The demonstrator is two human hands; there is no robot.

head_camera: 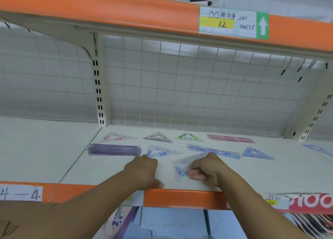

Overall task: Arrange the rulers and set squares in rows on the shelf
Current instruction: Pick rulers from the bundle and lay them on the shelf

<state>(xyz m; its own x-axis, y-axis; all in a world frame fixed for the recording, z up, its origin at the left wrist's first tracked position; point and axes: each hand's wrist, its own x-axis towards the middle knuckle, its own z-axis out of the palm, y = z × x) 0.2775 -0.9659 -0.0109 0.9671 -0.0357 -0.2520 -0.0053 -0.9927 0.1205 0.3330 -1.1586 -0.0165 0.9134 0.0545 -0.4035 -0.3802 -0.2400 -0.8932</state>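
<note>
Nearest, the right hand (207,170) pinches a clear set square (182,166) at a tilt over the white shelf (111,166), probably to lay it flat in the near row's gap. At its left the left hand (142,170) rests knuckles-up with its fingertips hidden, so I cannot tell whether it grips anything. It reaches toward the blue set square (163,152) beside the purple ruler (114,149), likely to straighten it.
</note>
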